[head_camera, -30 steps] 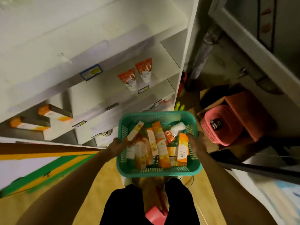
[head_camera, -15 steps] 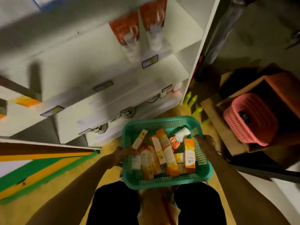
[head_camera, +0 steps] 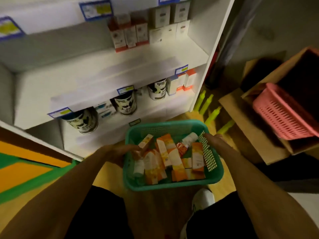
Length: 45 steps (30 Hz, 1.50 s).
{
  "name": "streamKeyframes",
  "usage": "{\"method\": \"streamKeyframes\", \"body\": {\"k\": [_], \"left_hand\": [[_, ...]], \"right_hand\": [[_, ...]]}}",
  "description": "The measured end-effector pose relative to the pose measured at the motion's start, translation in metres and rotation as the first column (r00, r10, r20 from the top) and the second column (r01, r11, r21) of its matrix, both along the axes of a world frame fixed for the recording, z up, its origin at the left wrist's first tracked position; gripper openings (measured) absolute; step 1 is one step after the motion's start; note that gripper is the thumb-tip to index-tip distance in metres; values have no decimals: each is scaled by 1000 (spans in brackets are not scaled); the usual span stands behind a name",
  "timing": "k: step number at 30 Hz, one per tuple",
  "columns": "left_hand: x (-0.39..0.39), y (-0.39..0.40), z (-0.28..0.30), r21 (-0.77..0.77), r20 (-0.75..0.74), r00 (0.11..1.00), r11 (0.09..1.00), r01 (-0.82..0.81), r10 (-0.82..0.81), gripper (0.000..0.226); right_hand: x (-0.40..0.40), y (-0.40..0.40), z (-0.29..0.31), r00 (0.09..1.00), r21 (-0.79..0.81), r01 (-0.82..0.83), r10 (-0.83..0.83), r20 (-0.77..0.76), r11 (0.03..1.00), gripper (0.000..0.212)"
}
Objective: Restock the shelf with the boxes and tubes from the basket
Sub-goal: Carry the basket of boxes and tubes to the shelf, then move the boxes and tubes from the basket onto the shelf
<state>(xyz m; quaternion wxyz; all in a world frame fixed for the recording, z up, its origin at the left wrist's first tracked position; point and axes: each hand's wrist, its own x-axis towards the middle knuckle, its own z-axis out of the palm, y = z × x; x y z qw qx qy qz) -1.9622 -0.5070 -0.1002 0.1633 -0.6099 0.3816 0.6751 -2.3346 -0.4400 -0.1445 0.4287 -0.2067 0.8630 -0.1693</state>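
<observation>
A person stands before a white shelf unit [head_camera: 198,49], holding a green plastic basket [head_camera: 172,186] at waist height with both hands. The left hand [head_camera: 119,150] grips the basket's left rim, its fingers curled over the edge beside an orange-and-white box [head_camera: 146,141] that leans against that wall. The right hand [head_camera: 213,139] grasps the right rim near the far corner, fingers wrapped round the perforated side. Inside the basket lie several orange-and-white cartons [head_camera: 174,159] packed side by side, a white tube [head_camera: 139,167] at the left and another white tube with an orange end [head_camera: 187,141] toward the back right. On the shelf's upper level stand red-and-white boxes [head_camera: 128,35] next to pale boxes [head_camera: 170,14]; the level below carries dark-and-white tins [head_camera: 158,90] and small orange-and-white cartons [head_camera: 187,81] at its right end. Blue-edged price labels [head_camera: 95,9] are fixed to the shelf fronts. To the right, a pink basket [head_camera: 281,114] rests in an open cardboard box [head_camera: 255,147], with yellow-green bottles [head_camera: 207,104] on the wooden floor [head_camera: 110,171] between box and shelf. A white shoe [head_camera: 202,198] shows below the basket.
</observation>
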Motion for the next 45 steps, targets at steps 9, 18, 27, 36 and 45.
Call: {"method": "streamKeyframes", "body": {"k": [9, 18, 27, 36, 45], "left_hand": [[7, 29, 6, -172, 45, 995, 981, 91, -85, 69], [-51, -10, -23, -279, 95, 980, 941, 192, -173, 62], [-91, -57, -107, -456, 1, 944, 840, 295, -331, 52], [-109, -68, -143, -639, -138, 911, 738, 219, -389, 54], [-122, -84, -188, -611, 469, 774, 476, 632, -426, 89]], "right_hand": [[-4, 42, 35, 993, -90, -95, 100, 57, 991, 73], [-48, 28, -1, 993, -36, -24, 28, 118, 999, 80], [-78, 24, -91, 966, 60, 208, -215, 146, 976, 98], [-80, 15, -139, 941, 22, 277, -276, 194, 961, 112], [-27, -23, -148, 947, -51, 114, -124, -295, 992, 75]]}}
